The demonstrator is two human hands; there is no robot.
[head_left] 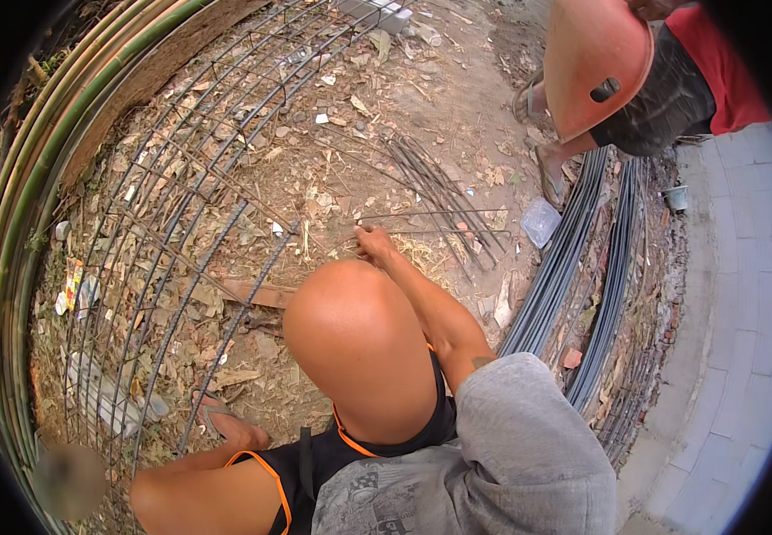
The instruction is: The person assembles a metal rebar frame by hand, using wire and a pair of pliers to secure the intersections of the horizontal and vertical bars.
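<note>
My right hand (373, 242) reaches past my bent knee to the ground, its fingers closed at the end of a thin steel rod (448, 233). A second thin rod (439, 214) lies just beyond it, close to my fingertips. Both point right, across a small loose pile of cut steel rods (435, 183). To the left stretches a grid of tied reinforcing bars (194, 169), curved by the lens, beside my sandalled foot. My left hand is outside the picture.
Bundled long steel bars (564, 259) lie to the right, beside a paved strip (743, 294). Green bamboo poles (11, 232) line the far left. At upper right a person in a red top (734, 62) holds a reddish plastic panel (595, 67) with a slot. A clear plastic container (540, 222) lies nearby.
</note>
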